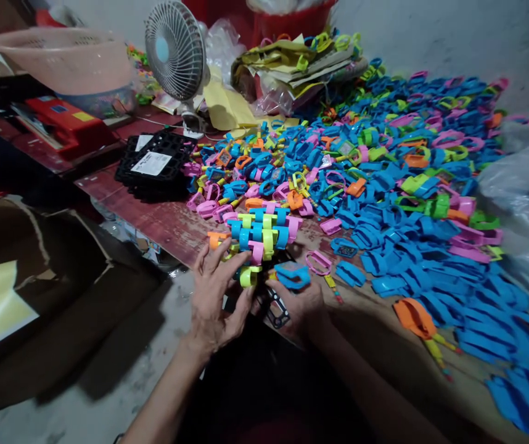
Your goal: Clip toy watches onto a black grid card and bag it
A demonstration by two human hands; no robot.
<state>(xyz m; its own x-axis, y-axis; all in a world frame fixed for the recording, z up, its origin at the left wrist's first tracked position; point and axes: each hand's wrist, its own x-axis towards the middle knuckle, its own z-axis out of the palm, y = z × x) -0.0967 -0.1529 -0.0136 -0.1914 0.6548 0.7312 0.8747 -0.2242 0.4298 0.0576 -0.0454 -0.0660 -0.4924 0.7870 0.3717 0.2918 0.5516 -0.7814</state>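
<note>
My left hand [216,293] has its fingers curled round a yellow-green plastic piece [248,275] at the near edge of a packed block of coloured plastic pieces [262,231] in blue, yellow-green, pink and orange. My right hand [299,302] sits just to the right, fingers closed on a blue plastic piece [292,274]. A small black frame part [277,311] lies under the right hand's fingers. Both hands work at the front edge of a worn red wooden table [163,222].
A huge heap of loose plastic pieces [407,185], mostly blue, covers the table to the right and back. A black tray stack [156,163], a small white fan [176,52], a pink basket [63,58], papers [287,65] and a clear plastic bag [523,197] stand around.
</note>
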